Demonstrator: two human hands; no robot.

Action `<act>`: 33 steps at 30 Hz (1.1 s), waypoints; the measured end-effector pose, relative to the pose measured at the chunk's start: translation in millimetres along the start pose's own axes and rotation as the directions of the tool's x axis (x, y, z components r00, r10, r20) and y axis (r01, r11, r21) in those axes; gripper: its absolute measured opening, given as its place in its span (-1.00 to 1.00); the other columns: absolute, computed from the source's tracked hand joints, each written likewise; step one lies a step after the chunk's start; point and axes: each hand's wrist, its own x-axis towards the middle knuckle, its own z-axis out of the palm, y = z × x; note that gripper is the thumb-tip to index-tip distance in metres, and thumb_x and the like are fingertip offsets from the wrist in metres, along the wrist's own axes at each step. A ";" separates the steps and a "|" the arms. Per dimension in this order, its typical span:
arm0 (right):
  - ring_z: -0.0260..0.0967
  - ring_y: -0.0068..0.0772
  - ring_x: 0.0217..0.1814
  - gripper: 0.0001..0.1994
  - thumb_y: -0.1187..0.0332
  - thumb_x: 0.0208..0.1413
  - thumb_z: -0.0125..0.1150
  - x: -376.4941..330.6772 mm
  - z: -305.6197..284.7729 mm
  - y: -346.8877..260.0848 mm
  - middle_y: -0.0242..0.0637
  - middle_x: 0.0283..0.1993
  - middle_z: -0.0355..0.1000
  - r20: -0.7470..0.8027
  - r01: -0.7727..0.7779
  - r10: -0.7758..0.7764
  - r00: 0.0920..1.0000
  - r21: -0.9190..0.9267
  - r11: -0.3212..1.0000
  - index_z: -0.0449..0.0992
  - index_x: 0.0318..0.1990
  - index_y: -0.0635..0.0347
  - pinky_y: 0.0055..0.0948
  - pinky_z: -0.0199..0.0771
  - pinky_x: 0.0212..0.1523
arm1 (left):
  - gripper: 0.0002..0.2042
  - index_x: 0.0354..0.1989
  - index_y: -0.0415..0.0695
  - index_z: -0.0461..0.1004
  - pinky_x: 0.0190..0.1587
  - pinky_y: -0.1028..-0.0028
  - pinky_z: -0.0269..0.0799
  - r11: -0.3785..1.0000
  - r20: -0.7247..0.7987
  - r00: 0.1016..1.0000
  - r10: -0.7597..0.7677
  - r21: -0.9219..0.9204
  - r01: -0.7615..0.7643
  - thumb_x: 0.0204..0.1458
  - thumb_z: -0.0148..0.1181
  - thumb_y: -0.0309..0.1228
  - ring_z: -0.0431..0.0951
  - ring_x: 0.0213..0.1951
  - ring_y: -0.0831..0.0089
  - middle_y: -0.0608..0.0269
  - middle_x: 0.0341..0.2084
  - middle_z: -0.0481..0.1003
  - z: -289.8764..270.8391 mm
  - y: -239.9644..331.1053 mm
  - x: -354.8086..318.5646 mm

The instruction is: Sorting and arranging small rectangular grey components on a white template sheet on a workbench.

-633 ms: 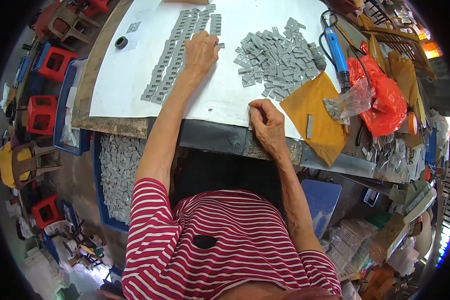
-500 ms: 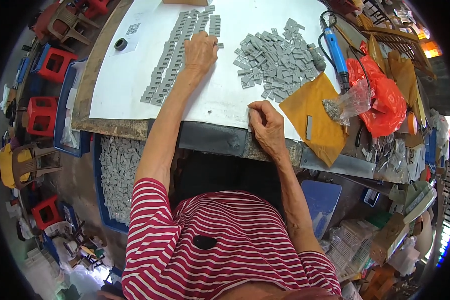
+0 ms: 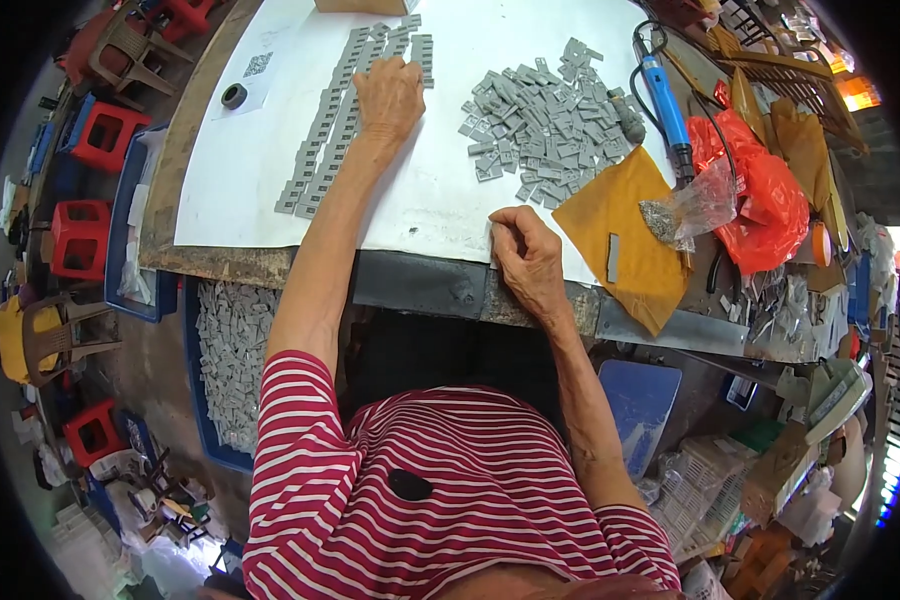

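Note:
My left hand (image 3: 390, 95) is closed, its fingers bent down at the near end of the rightmost row. A small grey plastic piece (image 3: 427, 82) shows beside those fingers, which appear to grip it; their tips are hidden. Overlapping rows of the same grey pieces (image 3: 320, 140) run away from me under and beside that hand. My right hand (image 3: 527, 255) rests at the table's front edge with fingers curled in; whatever they may hold is hidden. Beyond it, to the right, lies a loose heap of grey pieces (image 3: 535, 120).
White paper (image 3: 230, 195) covers the table. On the right lie a brown paper sheet (image 3: 620, 220), a blue electric screwdriver (image 3: 667, 100) and a red plastic bag (image 3: 760, 215). A black ring (image 3: 234, 96) sits at left. Below the left edge stands a blue bin (image 3: 196, 370) full of grey pieces.
My left hand has moved slightly away from me, and the grey piece beside its fingers has come in line with the rightmost row. My right hand stays curled at the table edge.

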 end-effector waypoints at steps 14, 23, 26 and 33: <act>0.19 -0.52 -0.60 -0.91 0.59 -0.07 0.05 0.9 -0.8 0.1 -0.25 -0.52 0.28 -0.007 0.015 -0.015 1.000 -0.009 1.000 0.39 -0.36 0.31 -0.57 0.21 -0.54 | -0.93 -0.49 -0.06 0.52 -0.24 0.26 0.27 0.942 -0.041 0.995 0.086 -0.321 -0.095 -0.18 0.12 -0.45 0.40 -0.24 0.28 0.28 -0.45 0.46 -5.0 14.8 -2.7; 0.16 -0.72 -0.63 -0.94 0.53 0.04 0.02 -0.6 1.1 8.7 -0.45 -0.64 0.25 -0.002 0.077 -0.077 0.997 -0.021 0.997 0.39 -0.33 0.32 -0.68 0.17 -0.60 | -0.89 -0.43 -0.08 0.53 -0.24 0.25 0.31 0.923 0.130 0.985 0.110 -0.382 -0.052 -0.17 0.15 -0.41 0.39 -0.26 0.24 0.20 -0.48 0.44 -2.9 38.1 -10.9; 0.20 -0.53 -0.61 -0.92 0.59 -0.08 0.06 -2.0 1.8 2.5 -0.25 -0.50 0.31 -0.020 0.024 -0.024 1.000 0.028 0.999 0.40 -0.37 0.31 -0.56 0.22 -0.56 | -0.90 -0.47 -0.11 0.50 -0.25 0.25 0.33 0.891 0.123 0.988 0.096 -0.452 -0.030 -0.19 0.16 -0.40 0.40 -0.26 0.23 0.19 -0.47 0.44 -1.5 34.0 -14.1; 0.12 -0.71 -0.59 -0.92 0.55 -0.04 0.06 -1.8 -0.8 5.7 -0.45 -0.58 0.26 -0.066 0.163 -0.163 0.984 -0.013 0.987 0.42 -0.35 0.31 -0.68 0.14 -0.57 | -0.91 -0.55 -0.19 0.45 -0.30 0.26 0.35 0.767 0.116 0.992 -0.042 -0.633 0.106 -0.24 0.09 -0.45 0.44 -0.39 0.16 0.09 -0.55 0.46 -9.1 45.4 -23.8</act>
